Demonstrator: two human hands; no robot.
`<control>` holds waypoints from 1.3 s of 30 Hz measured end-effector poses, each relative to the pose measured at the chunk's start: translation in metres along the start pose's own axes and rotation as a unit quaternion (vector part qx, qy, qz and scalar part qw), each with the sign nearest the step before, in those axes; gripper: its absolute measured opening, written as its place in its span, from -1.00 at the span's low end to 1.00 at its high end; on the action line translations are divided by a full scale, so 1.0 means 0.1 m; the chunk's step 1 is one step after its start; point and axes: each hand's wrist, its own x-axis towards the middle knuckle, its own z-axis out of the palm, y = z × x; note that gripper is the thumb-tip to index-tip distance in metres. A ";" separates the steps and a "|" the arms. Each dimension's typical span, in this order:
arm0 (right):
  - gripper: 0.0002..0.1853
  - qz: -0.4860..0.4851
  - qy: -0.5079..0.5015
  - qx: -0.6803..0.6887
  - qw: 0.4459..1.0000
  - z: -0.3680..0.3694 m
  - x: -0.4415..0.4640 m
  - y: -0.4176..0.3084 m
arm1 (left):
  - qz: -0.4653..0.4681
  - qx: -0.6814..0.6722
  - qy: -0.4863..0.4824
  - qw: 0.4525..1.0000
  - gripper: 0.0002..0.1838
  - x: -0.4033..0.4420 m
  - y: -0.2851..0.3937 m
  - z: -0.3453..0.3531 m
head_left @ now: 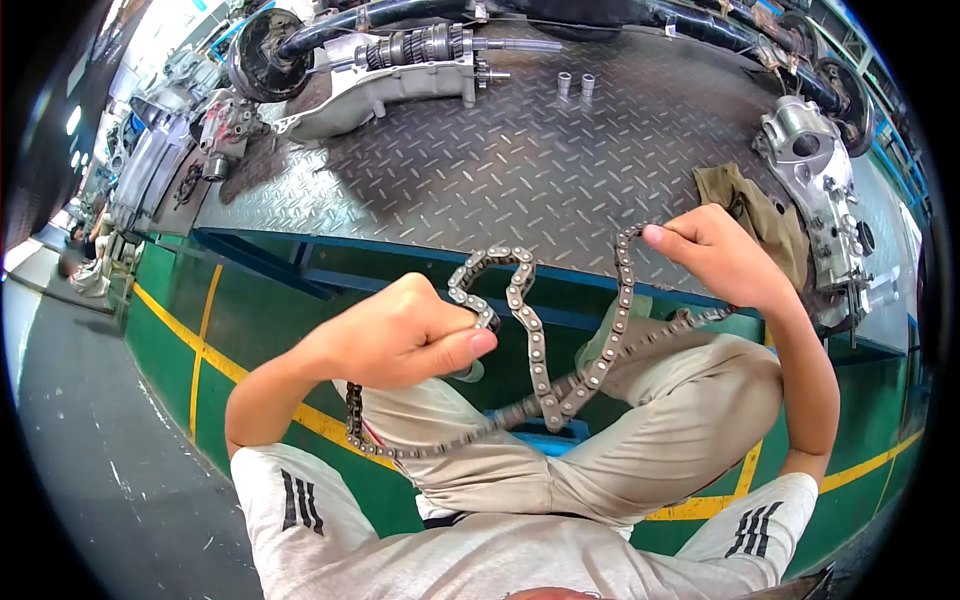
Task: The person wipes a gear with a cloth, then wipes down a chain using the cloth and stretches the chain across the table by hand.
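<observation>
A long metal roller chain (537,345) hangs between my two hands, above my lap and in front of the table edge. My left hand (400,335) is closed on it, the thumb pressed against the fingers. From there one stretch arches up and dips in a deep loop. My right hand (715,252) pinches the chain between thumb and fingers, higher up near the table's edge. Another stretch sags across my legs, from below my left wrist toward my right forearm, slightly blurred. Parts of the chain inside both hands are hidden.
The diamond-plate table (480,170) holds a gear shaft in an open housing (400,90), two small metal sockets (576,85), an olive cloth (755,210) and a metal casing (825,190). A long black axle (370,18) lies across the back. A person (90,265) sits far left.
</observation>
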 end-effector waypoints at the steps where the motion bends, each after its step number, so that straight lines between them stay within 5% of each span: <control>1: -0.34 0.006 -0.012 -0.013 1.000 0.00 0.01 -0.03 | -0.006 0.002 -0.004 1.000 -0.51 0.00 -0.01 0.06; 8: -0.34 -0.017 0.029 -0.060 0.998 0.01 0.01 0.00 | -0.077 -0.046 0.042 0.995 -0.47 0.11 -0.13 0.29; 12: -0.38 -0.099 0.170 -0.193 0.961 -0.17 -0.04 0.15 | -0.205 -0.011 0.197 0.959 -0.41 0.17 -0.33 0.20; 16: -0.37 -0.023 0.268 -0.215 0.939 -0.46 -0.10 0.23 | -0.182 0.240 0.422 0.855 -0.34 0.07 -1.06 -0.52; 19: -0.38 0.034 0.320 -0.181 0.929 -0.65 -0.06 0.47 | -0.220 0.155 0.495 0.826 -0.35 -0.01 -1.29 -1.04; 22: -0.37 0.029 0.372 -0.183 0.909 -0.81 0.12 0.86 | -0.167 -0.157 0.469 0.853 -0.63 -0.04 -1.35 -1.25; 29: -0.40 0.006 0.360 -0.071 0.930 -0.68 0.32 1.13 | -0.053 -0.291 0.384 0.875 -0.81 -0.09 -1.87 -1.31; 34: -0.55 -0.049 0.381 -0.065 0.921 -0.57 0.40 1.23 | -0.008 -0.249 0.408 0.879 -0.78 -0.21 -2.45 -1.31; 39: -0.70 -0.064 0.353 -0.088 0.929 -0.50 0.27 1.16 | -0.097 -0.068 0.434 0.893 -0.76 -0.48 -2.54 -1.31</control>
